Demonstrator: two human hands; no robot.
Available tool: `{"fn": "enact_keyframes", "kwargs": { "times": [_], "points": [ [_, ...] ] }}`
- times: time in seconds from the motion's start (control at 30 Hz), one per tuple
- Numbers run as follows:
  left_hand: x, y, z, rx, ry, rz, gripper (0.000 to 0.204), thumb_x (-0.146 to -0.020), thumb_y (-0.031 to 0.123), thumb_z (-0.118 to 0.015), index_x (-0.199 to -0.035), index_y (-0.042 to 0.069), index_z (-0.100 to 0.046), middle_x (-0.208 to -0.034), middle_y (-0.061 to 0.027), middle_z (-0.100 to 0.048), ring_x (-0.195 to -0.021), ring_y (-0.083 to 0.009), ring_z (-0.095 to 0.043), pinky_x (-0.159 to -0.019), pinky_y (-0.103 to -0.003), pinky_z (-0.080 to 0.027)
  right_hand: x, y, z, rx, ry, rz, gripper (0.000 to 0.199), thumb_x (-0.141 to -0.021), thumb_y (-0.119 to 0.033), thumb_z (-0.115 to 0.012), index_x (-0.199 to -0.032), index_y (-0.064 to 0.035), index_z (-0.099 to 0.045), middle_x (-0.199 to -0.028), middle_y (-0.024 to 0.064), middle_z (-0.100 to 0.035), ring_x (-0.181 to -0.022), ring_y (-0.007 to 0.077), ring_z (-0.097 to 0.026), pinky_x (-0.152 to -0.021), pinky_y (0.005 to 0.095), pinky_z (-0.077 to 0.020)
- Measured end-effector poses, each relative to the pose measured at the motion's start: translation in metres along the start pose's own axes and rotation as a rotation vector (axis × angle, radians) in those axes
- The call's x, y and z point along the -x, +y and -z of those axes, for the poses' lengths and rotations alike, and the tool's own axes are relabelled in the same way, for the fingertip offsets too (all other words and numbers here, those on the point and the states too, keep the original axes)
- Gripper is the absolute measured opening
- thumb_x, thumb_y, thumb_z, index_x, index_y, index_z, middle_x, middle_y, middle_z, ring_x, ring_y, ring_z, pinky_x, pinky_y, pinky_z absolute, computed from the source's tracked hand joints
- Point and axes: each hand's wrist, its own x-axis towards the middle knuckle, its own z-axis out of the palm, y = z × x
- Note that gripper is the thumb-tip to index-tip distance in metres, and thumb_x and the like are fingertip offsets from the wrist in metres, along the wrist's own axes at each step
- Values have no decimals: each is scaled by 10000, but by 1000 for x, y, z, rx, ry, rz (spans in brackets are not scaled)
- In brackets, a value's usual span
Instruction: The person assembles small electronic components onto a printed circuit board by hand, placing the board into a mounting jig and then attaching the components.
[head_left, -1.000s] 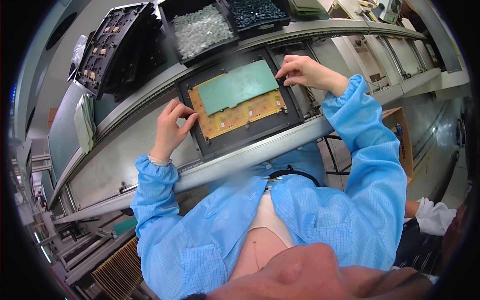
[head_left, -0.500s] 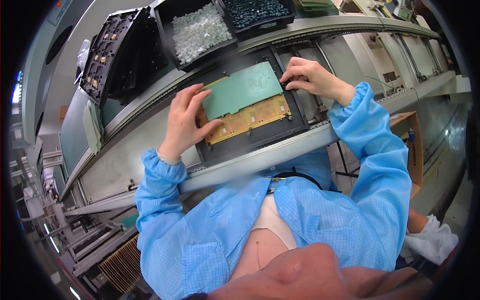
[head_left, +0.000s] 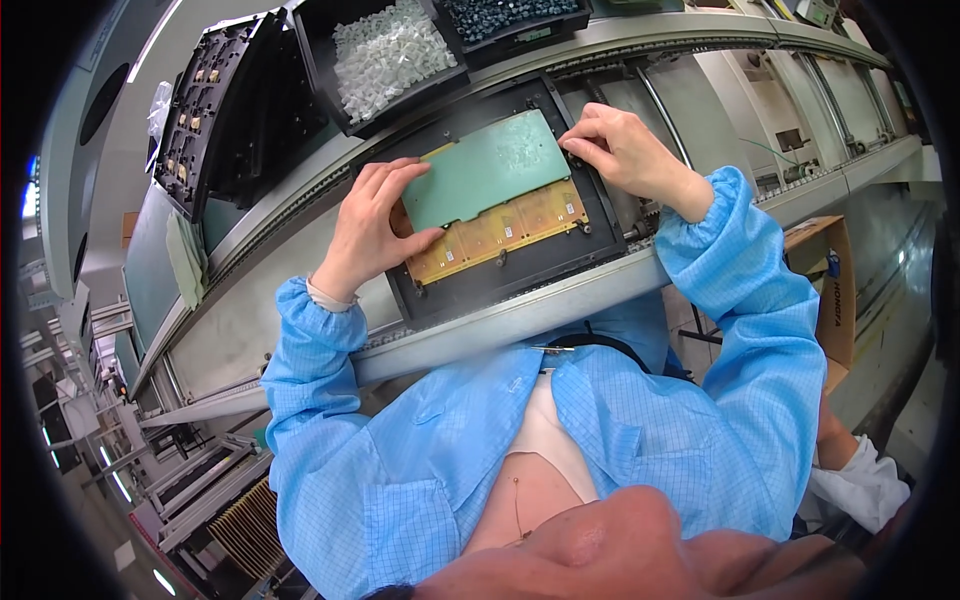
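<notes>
A black carrier tray (head_left: 520, 285) lies on the conveyor rail in front of me. In it sits a yellow-orange circuit panel (head_left: 500, 235), with a pale green board (head_left: 485, 170) lying over its upper part. My left hand (head_left: 370, 225) grips the green board's left edge, thumb under it and fingers on top. My right hand (head_left: 625, 150) pinches the board's upper right corner at the tray's edge. Both arms wear light blue sleeves.
Behind the tray stand a black bin of small white parts (head_left: 385, 55), a bin of dark parts (head_left: 510, 15) and a slanted black parts rack (head_left: 215, 100). The metal conveyor rail (head_left: 480, 335) runs along the front. A cardboard box (head_left: 825, 290) sits at the right, beside another person's white sleeve (head_left: 860, 485).
My left hand has moved right from the tray's left rim onto the green board's left edge. My right hand has stayed at the board's upper right corner.
</notes>
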Motion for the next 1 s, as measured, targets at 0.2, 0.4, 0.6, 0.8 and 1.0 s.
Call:
{"fn": "enact_keyframes", "kwargs": {
  "times": [0.2, 0.4, 0.6, 0.8, 1.0],
  "points": [
    [1, -3, -1, 18, 56, -24, 679, -631, 177, -842, -1249, 60, -587, -1259, -127, -610, -1115, -308, -583, -945, -402, -504, -3, 0, -1, -68, 8, -97, 190, -909, -158, -637, -926, 5, -733, -825, 133, -606, -757, 283, -592, -688, 370, -470],
    [1, -5, 0, 2, 73, -43, 678, -627, 191, -842, -1245, 69, -589, -1248, -123, -611, -1107, -312, -582, -934, -403, -511, -1, 2, -4, -39, 17, -48, 175, -936, -139, -646, -979, 6, -735, -828, 98, -604, -756, 206, -568, -673, 318, -449],
    [0, 3, 1, 3, 53, -30, 673, -637, 182, -841, -1250, 69, -587, -1268, -125, -603, -1127, -321, -573, -946, -410, -509, 6, 2, 4, -40, 20, -6, 168, -904, -155, -665, -971, -12, -723, -868, 119, -626, -789, 268, -608, -710, 365, -495],
    [3, 6, 4, -24, 26, -21, 711, -649, 213, -859, -1285, 77, -571, -1312, -134, -581, -1163, -340, -557, -978, -424, -493, 10, 2, 23, -147, -193, -38, 125, -855, -78, -715, -978, -59, -707, -974, 76, -610, -831, 236, -621, -727, 330, -525],
    [6, 1, 4, 47, 33, -13, 744, -651, 226, -879, -1303, 73, -555, -1348, -142, -565, -1206, -352, -544, -1027, -443, -464, 9, 18, 20, -106, -112, 242, 125, -862, -9, -696, -986, -18, -695, -1024, 59, -617, -887, 193, -625, -773, 301, -532]
  ]
}}
